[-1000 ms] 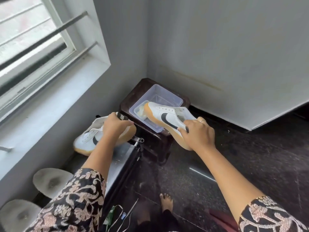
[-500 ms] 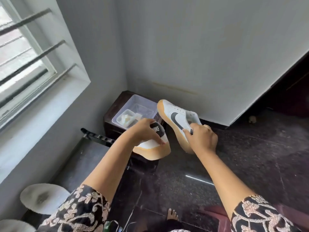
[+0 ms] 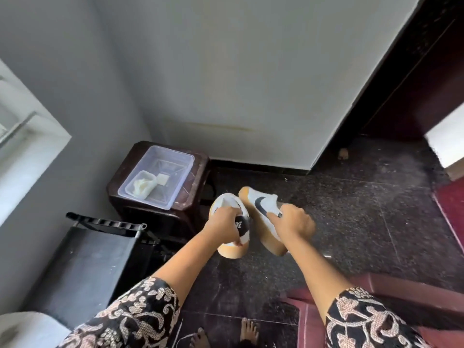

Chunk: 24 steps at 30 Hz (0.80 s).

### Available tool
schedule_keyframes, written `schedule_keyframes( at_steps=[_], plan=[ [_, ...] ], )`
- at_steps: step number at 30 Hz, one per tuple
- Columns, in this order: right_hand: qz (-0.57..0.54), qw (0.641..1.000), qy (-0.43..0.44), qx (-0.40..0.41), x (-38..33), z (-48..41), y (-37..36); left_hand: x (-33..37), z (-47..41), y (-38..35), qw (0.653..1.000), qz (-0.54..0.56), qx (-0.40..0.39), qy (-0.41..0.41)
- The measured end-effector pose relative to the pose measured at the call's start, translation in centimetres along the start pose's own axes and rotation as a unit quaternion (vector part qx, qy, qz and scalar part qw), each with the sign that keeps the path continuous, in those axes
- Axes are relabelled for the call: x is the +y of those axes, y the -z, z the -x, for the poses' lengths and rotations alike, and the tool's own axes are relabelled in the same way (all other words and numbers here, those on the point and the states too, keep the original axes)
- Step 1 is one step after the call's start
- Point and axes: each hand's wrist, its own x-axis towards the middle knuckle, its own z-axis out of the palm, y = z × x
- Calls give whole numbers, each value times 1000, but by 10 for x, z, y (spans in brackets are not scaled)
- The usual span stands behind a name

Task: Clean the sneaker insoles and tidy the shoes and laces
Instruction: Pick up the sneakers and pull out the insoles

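In the head view, you are holding one sneaker in each hand, above the dark stone floor (image 3: 351, 222). Your left hand (image 3: 226, 226) is closing its fingers around the collar of the left sneaker (image 3: 227, 200), whose toe is pointing away from you and whose gum sole is facing down. Your right hand (image 3: 293, 223) is wrapping around the heel part of the right sneaker (image 3: 261, 203), which is tilting so that its side with the dark mark is facing up. The two shoes are just beside each other, and I cannot tell if they are touching.

The clear plastic tub (image 3: 180, 183) is sitting on the dark stool (image 3: 198, 197) near the left sneaker, with a smaller container (image 3: 143, 185) inside it. The insoles and laces I cannot find with certainty in this view.

My judgement is that you are bringing the pair down to set it on the floor. To do it well, be turning the right sneaker level first, then be lowering both together, soles flat, toes in the same direction, away from the stool leg. Your bare feet (image 3: 248, 332) are near, so be leaving space.
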Motion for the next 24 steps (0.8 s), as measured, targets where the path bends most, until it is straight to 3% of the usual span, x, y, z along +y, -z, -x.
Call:
schedule_keyframes(
  at_steps=[6, 10, 14, 19, 24],
  plan=[
    [-116, 980, -96, -127, 20, -23, -28, -7, -35, -51, 1000, 1, -3, 19],
    [-223, 929, -118, -271, 24, -36, -68, -28, -61, -79, 999, -22, -29, 39],
    [-216, 882, -122, -401, 26, -46, -113, -61, -91, -108, 998, -19, -44, 44],
    [-158, 885, -30, -436, 33, -69, -214, -114, -142, -160, 997, -21, -59, 36],
    [-70, 931, 62, -354, 36, -96, -338, -166, -200, -238, 997, -5, -42, 67]
  ],
)
